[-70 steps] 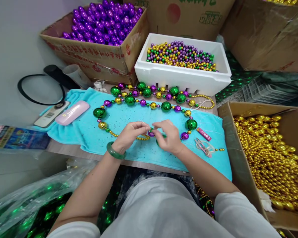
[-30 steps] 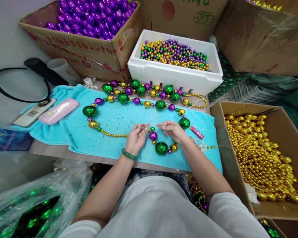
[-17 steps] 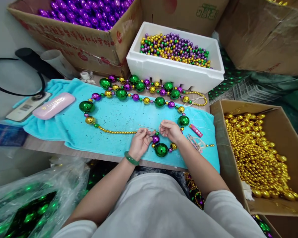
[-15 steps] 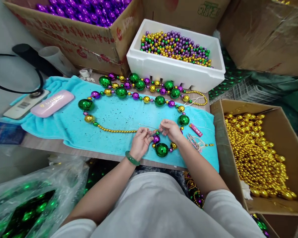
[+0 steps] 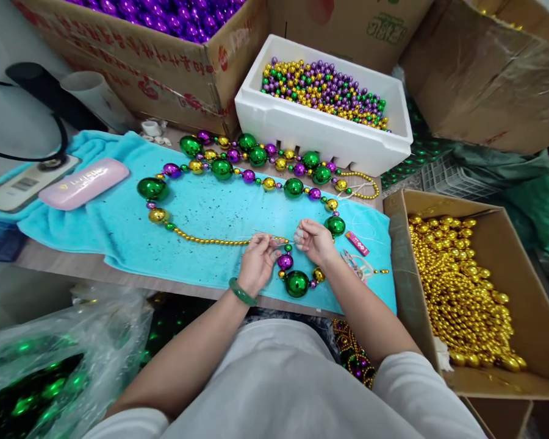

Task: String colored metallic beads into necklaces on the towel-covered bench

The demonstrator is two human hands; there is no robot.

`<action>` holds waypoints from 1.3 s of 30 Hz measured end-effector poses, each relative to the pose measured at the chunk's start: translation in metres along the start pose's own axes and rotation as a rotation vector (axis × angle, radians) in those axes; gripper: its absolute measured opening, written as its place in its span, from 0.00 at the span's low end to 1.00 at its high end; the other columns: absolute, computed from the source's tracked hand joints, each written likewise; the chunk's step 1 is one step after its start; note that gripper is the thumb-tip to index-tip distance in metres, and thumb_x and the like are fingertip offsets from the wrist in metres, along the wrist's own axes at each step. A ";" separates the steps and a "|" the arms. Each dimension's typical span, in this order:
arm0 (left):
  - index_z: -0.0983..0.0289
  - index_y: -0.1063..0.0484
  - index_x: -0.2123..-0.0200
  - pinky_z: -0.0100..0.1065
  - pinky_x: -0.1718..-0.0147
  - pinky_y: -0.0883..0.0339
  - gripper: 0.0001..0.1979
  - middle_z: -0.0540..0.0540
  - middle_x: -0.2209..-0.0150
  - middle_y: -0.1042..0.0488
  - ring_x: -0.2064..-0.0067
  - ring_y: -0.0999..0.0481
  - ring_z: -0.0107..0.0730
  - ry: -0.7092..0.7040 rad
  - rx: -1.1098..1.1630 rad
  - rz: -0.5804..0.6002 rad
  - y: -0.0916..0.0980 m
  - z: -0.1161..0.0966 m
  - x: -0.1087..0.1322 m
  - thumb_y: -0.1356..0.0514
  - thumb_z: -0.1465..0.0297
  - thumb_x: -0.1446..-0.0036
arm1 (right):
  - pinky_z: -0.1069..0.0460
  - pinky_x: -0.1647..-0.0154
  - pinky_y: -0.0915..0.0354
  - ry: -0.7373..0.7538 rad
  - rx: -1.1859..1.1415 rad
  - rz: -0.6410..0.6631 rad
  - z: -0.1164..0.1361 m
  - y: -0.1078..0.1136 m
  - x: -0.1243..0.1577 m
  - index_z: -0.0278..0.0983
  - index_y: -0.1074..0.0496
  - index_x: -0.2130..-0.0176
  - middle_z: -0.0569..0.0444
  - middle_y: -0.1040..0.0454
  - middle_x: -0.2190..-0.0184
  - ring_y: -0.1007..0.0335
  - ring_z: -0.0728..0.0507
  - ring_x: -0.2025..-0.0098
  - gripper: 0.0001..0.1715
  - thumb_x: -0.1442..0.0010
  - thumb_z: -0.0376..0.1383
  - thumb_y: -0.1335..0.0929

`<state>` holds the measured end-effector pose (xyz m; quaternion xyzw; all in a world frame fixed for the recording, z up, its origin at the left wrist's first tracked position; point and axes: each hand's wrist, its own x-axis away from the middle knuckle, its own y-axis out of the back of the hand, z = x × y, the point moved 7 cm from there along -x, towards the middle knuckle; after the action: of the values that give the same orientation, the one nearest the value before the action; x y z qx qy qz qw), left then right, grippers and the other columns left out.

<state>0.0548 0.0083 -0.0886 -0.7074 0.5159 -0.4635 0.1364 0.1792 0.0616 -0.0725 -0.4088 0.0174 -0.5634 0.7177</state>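
Both my left grip [image 5: 257, 263] and right grip [image 5: 315, 241] have closed in since a second ago, each pinching the thread [image 5: 269, 234] of the bead strand [image 5: 294, 188] on the turquoise towel [image 5: 119, 231], just above its purple bead [image 5: 285, 262], with snips [image 5: 354, 262] and the gold-bead carton [image 5: 452, 201] off right.

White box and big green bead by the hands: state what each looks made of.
White box: likely foam polystyrene, matte, with thick walls and a notched lower edge. Big green bead: probably plastic with a mirror-like metallic coating, going by its sharp bright reflections.
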 end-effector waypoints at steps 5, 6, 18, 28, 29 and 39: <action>0.64 0.34 0.70 0.20 0.81 0.38 0.05 0.48 0.77 0.30 0.70 0.22 0.27 0.070 0.156 0.070 -0.007 0.000 -0.005 0.42 0.76 0.41 | 0.60 0.88 0.63 -0.093 0.052 0.007 -0.010 -0.007 -0.005 0.38 0.43 0.73 0.66 0.49 0.86 0.55 0.55 0.86 0.17 0.52 0.34 0.29; 0.64 0.34 0.70 0.21 0.81 0.37 0.05 0.49 0.76 0.29 0.70 0.22 0.28 0.079 0.168 0.098 -0.009 0.000 -0.004 0.43 0.76 0.41 | 0.60 0.88 0.63 -0.099 0.058 0.000 -0.011 -0.007 -0.007 0.38 0.44 0.73 0.66 0.49 0.86 0.56 0.55 0.86 0.17 0.52 0.34 0.29; 0.64 0.36 0.71 0.26 0.72 0.31 0.06 0.53 0.70 0.25 0.59 0.20 0.36 0.047 0.103 0.156 -0.006 -0.010 -0.005 0.42 0.74 0.41 | 0.60 0.87 0.64 -0.095 0.026 0.025 -0.011 -0.013 -0.006 0.38 0.44 0.73 0.67 0.49 0.86 0.56 0.55 0.86 0.18 0.53 0.35 0.28; 0.64 0.35 0.69 0.23 0.78 0.37 0.05 0.47 0.78 0.32 0.70 0.24 0.27 0.052 0.045 0.087 -0.004 -0.010 0.001 0.41 0.74 0.42 | 0.60 0.87 0.63 -0.152 0.032 0.056 -0.017 -0.014 -0.003 0.39 0.46 0.75 0.66 0.49 0.86 0.56 0.55 0.86 0.22 0.55 0.36 0.27; 0.64 0.36 0.69 0.22 0.79 0.37 0.06 0.47 0.79 0.33 0.69 0.23 0.28 0.057 0.031 0.085 -0.004 -0.010 0.001 0.40 0.73 0.43 | 0.60 0.87 0.62 -0.149 0.025 0.057 -0.016 -0.015 -0.003 0.39 0.46 0.75 0.66 0.49 0.86 0.55 0.54 0.85 0.22 0.55 0.36 0.27; 0.63 0.37 0.71 0.25 0.76 0.37 0.12 0.46 0.80 0.34 0.75 0.29 0.25 -0.016 -0.126 0.210 -0.008 -0.004 0.005 0.35 0.67 0.47 | 0.60 0.87 0.64 -0.114 0.234 0.158 -0.005 -0.027 -0.005 0.39 0.44 0.74 0.68 0.52 0.86 0.59 0.56 0.87 0.20 0.53 0.39 0.28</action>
<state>0.0570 0.0085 -0.0788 -0.6602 0.6143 -0.4077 0.1435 0.1531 0.0619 -0.0619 -0.3511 -0.0569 -0.4792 0.8024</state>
